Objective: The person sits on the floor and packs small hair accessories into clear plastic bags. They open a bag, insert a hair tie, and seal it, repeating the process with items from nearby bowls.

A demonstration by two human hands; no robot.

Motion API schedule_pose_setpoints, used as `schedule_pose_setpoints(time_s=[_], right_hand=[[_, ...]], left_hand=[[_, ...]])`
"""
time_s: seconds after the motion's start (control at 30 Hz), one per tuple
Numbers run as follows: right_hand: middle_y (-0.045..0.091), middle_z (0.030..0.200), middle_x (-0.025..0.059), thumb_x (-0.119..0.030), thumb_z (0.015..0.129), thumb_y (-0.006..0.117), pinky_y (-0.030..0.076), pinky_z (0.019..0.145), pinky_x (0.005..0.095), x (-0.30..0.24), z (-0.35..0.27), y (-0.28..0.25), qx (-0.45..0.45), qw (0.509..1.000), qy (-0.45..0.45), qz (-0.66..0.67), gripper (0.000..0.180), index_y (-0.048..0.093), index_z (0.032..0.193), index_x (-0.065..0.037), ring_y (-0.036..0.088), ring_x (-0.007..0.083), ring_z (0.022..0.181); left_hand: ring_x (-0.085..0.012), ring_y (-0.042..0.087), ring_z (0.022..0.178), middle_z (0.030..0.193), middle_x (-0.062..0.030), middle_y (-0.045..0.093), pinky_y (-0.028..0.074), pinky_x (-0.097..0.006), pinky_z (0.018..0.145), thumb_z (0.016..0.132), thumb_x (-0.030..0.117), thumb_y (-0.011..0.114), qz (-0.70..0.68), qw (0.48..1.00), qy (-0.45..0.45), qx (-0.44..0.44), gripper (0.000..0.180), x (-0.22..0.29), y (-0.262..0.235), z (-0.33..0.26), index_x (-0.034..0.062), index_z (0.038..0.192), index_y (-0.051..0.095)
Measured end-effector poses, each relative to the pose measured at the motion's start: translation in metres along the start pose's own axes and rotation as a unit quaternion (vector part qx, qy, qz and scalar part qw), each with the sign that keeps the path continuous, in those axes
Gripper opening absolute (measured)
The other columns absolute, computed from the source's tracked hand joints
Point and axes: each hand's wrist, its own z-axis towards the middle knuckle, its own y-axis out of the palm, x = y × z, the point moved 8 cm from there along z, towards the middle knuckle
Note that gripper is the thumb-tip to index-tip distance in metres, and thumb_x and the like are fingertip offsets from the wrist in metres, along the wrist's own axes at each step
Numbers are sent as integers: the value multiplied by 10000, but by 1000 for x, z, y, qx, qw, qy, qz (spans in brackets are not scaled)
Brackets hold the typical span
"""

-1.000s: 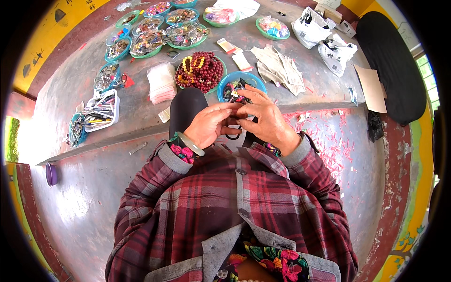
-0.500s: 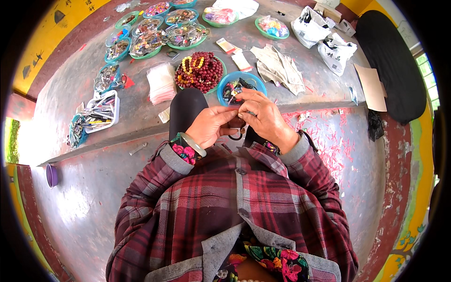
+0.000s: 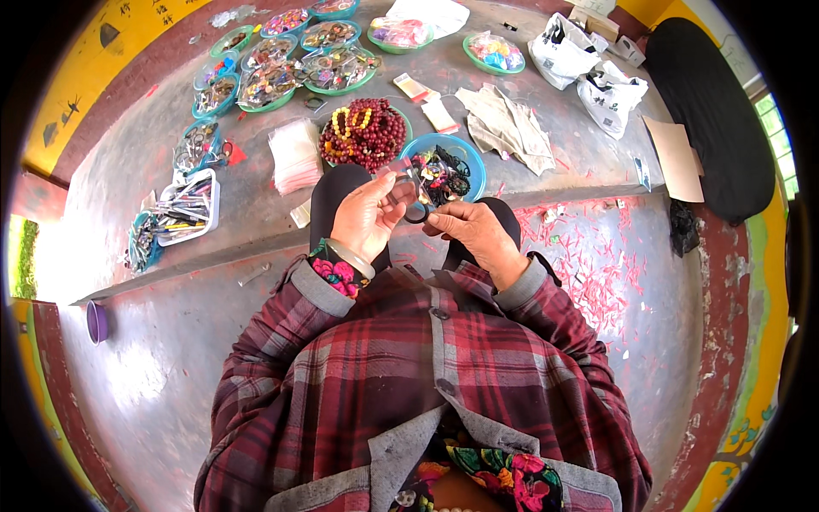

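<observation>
Left hand (image 3: 363,224) on a clear plastic bag (image 3: 403,181), right hand (image 3: 478,235) on a dark ring (image 3: 416,213), mid-frame.
The left thumb and fingers grip the small bag while the right fingertips pinch the ring near its lower edge; from here I can't tell whether the ring sits inside it. Just above, a blue bowl (image 3: 477,166) of mixed trinkets stands on the grey table (image 3: 247,181), beside heaped dark red beads (image 3: 371,141). Toward the left of the frame, a white tray (image 3: 215,200) carries pens (image 3: 186,207).
</observation>
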Motion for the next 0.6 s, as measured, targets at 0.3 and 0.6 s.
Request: schedule_pose_setpoints(time_s=[0.3,0.6], right_hand=[[639,792,36,-150,850,617,423,685,225,-3,-1,-4,62,994,-47,75,174,674,880,12,546,89,727],[624,781,16,-101,835,627,409,676,207,1,-3,-2,102,982,-61,144,139,654,899,19,526,67,725]], left_hand=[[-153,615,857,950,-108,625,522,-176,619,902,159,544,8,999,-28,25,248,-12,-5,0,-2,1091,543],[-133,611,843,937,-85,623,518,-187,644,914,155,525,19,1000,3,-8,258,-12,1,-4,-11,1111,549]])
